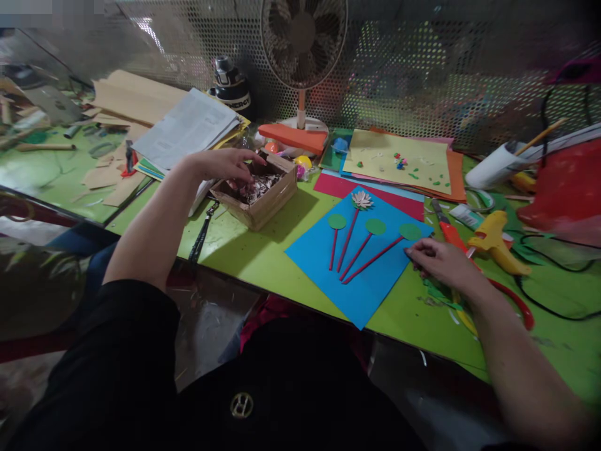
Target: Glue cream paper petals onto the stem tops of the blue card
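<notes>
My left hand point(232, 166) reaches over a small brown wooden box point(256, 216), its fingers spread and dipping toward pale, shell-like flakes point(263, 186) inside. Some fingertips are hard to make out there. My right hand point(439, 260) rests at the right edge of a blue paper sheet point(323, 250), fingers curled and their tips pinching at that edge. On the sheet lie several dark red stems point(370, 262). One carries a whitish petalled flower point(362, 200); the others end in green round pieces point(375, 226).
A yellow glue gun point(498, 244) and red-handled scissors point(451, 235) lie beyond my right hand. Behind the blue sheet is pale yellow paper point(394, 150) bearing small coloured bits. A fan point(300, 37) and a dark bottle point(232, 91) stand at the back. Papers point(185, 128) are stacked left.
</notes>
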Available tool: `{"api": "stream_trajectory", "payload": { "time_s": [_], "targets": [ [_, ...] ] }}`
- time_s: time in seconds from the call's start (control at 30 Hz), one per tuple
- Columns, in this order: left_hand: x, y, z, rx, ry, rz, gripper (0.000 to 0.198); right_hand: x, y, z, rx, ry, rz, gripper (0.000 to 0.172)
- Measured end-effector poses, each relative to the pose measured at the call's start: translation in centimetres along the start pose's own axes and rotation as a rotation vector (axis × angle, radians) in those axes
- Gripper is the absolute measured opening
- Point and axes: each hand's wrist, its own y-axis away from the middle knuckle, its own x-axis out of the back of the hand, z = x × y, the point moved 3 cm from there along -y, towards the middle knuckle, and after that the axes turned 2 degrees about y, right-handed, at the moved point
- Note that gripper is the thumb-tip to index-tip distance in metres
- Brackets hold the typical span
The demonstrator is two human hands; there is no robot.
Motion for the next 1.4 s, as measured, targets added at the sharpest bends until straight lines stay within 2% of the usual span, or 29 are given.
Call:
{"api": "stream_trajectory", "payload": {
  "time_s": [0.13, 0.33, 0.47, 0.67, 0.77, 0.87, 1.03, 1.13, 1.2, 1.3, 1.4],
  "targets": [
    [-0.2, 0.0, 0.5, -0.01, -0.131, 0.052, 0.067, 0.1, 0.3, -0.6, 0.016, -0.018, 0.007, 0.034],
    [-0.6, 0.0, 0.5, 0.014, -0.114, -0.025, 0.066, 0.1, 0.3, -0.4, 0.039, 0.015, -0.016, 0.034],
    [-0.6, 0.0, 0.5, 0.016, -0.131, -0.03, 0.064, 0.0, -0.2, 0.3, 0.064, 0.017, -0.018, 0.039],
    [-0.4, -0.7, -0.2, 0.002, -0.081, -0.028, 0.039, -0.1, -0.5, 0.9, 0.073, 0.013, -0.022, 0.043],
    [-0.5, -0.9, -0.3, -0.002, -0.057, 0.003, 0.034, -0.1, -0.5, 0.8, 0.072, 0.011, -0.021, 0.042],
    [-0.9, -0.7, 0.0, -0.006, 0.005, 0.009, 0.036, -0.1, -0.5, 0.9, 0.065, 0.003, -0.02, 0.042],
    [-1.3, 0.2, 0.6, 0.033, 0.023, 0.024, 0.055, 0.6, -0.1, 0.6, 0.099, -0.047, 0.054, 0.04],
    [-1.5, 0.3, 0.7, 0.004, 0.062, 0.029, 0.048, 1.4, 0.8, -0.5, 0.109, -0.017, 0.111, 0.039],
    [-1.6, 0.2, 0.6, -0.024, 0.097, 0.028, 0.042, 1.9, 1.5, -2.1, 0.132, 0.016, 0.09, 0.042],
    [-1.7, 0.3, 0.6, -0.059, 0.091, 0.01, 0.038, 2.1, 1.8, -5.6, 0.213, 0.084, 0.016, 0.044],
    [-1.6, 0.6, 0.9, -0.081, 0.035, 0.017, 0.037, 1.5, 0.9, -10.5, 0.336, 0.141, -0.031, 0.039]
  ]
}}
